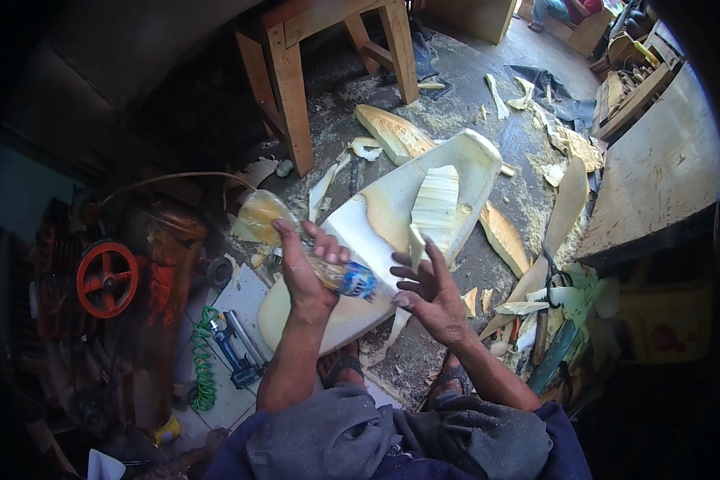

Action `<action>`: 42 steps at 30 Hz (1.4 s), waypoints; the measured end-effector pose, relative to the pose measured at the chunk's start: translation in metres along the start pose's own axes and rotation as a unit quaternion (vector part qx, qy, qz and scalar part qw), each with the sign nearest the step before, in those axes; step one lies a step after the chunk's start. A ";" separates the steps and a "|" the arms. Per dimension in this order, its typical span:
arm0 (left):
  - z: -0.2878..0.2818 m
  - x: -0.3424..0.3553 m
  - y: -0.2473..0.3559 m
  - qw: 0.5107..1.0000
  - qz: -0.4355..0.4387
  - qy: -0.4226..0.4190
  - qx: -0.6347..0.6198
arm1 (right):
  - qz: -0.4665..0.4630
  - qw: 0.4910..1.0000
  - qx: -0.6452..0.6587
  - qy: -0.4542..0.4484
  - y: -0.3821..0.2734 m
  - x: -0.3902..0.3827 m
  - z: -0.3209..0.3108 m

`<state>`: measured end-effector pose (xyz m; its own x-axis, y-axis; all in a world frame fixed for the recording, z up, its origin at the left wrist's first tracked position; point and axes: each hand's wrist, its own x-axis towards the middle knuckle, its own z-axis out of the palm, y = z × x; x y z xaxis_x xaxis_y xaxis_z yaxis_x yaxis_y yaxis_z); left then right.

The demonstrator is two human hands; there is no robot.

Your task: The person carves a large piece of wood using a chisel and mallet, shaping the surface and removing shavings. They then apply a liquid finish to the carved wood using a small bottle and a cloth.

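Clamping bottle [357,280] in left hand [306,272], apparently for steadiness, with right hand [434,298] spread beside right edge of foam slab [386,214].

Dark grey floor [516,152] dusted with pale shavings; white tiles [224,408] at near left. On floor: brown wooden stool [290,96], curved cream-yellow foam offcuts [504,240]. On tiles: blue-and-black handheld power tool [244,366], green coiled hose [204,372] just beside. Long white foam block [360,232], underside hidden, bears ribbed cream foam slab [436,200].
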<state>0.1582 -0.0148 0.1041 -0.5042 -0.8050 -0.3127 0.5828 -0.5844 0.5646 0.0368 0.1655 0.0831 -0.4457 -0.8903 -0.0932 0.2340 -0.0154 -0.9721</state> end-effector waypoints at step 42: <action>-0.025 0.027 -0.025 0.959 -0.227 -0.074 0.156 | 0.102 0.985 0.000 0.140 -0.001 0.062 -0.111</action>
<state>0.1463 -0.0251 0.0623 -0.7584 -0.4388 -0.4819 0.0752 -0.7934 0.6040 -0.0875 0.1607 0.0544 -0.6107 -0.7143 -0.3418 0.3427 0.1506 -0.9273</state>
